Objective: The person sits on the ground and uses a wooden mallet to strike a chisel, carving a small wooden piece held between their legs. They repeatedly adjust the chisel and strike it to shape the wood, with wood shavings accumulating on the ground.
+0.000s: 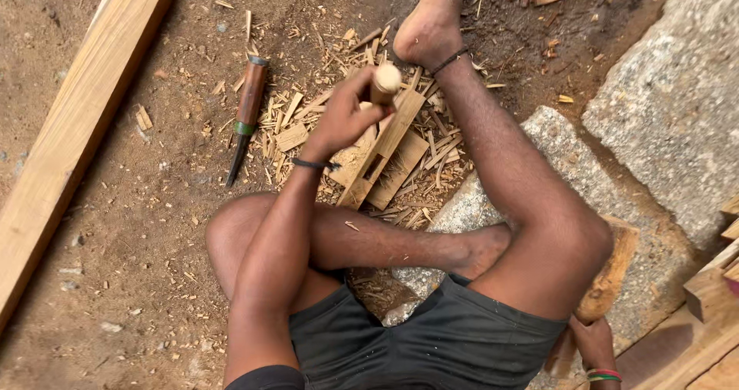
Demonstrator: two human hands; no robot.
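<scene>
The person sits on the dirt ground (pixel 146 228) with legs folded. The left hand (pixel 342 120) is curled with its fingers (pixel 356 90) closed round the pale wooden handle of a chisel (pixel 383 82), held upright over a small wooden workpiece (pixel 385 140) that lies on the ground in the middle of a scatter of wood chips (pixel 296 120). A rectangular slot shows in the workpiece near its lower end, just below the hand. The right hand (pixel 594 342) is low at the bottom right, beside the thigh, its fingers wrapped round the handle of a wooden mallet (pixel 608 274) that rests against a grey stone slab (pixel 570 174). A bare foot (pixel 427 24) presses down at the far end of the workpiece. Just left of the chips lies a second chisel (pixel 246 117) with a dark brown handle and a green band, blade pointing toward the person. A long timber plank (pixel 77 120) runs diagonally along the left edge of the ground.
</scene>
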